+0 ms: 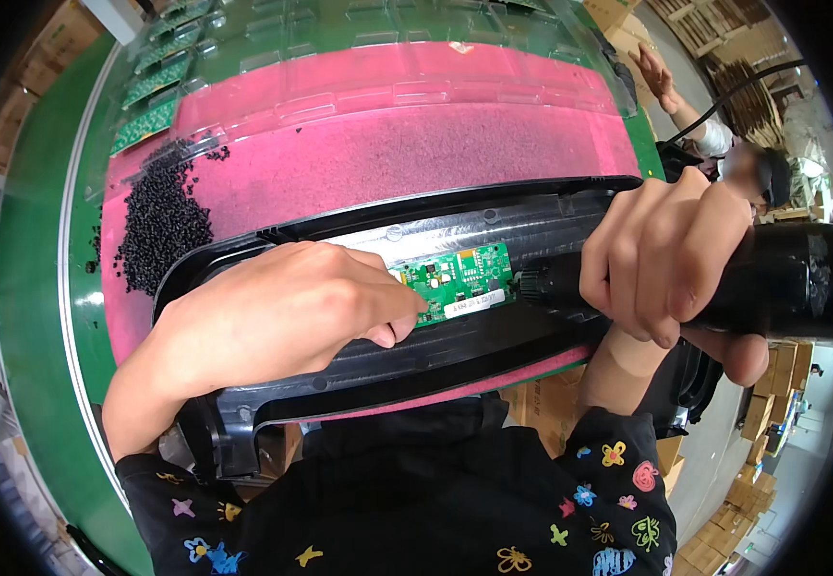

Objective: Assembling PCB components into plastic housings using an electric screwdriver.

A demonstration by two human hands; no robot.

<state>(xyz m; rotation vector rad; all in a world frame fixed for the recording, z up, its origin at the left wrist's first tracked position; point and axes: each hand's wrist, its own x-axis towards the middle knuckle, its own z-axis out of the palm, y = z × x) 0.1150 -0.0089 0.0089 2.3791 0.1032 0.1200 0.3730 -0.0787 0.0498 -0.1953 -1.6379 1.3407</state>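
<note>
A green circuit board (469, 273) with a white label strip lies inside a long black plastic housing (407, 365). My left hand (291, 302) reaches over the housing from the left, its fingers curled and closed at the board's left end; what they pinch, if anything, is hidden. My right hand (666, 254) is wrapped round a thick black electric screwdriver (772, 283). The tool lies almost level, with its ribbed nose beside the right edge of the board. Whether its bit touches a screw cannot be made out.
A heap of small black screws (162, 226) lies on the pink mat (416, 144) at the left. Clear plastic trays (387, 67) stand beyond, with more green boards (152, 120) at the far left. Another person's raised hand (656, 77) shows at the far right, near a black cable (743, 96).
</note>
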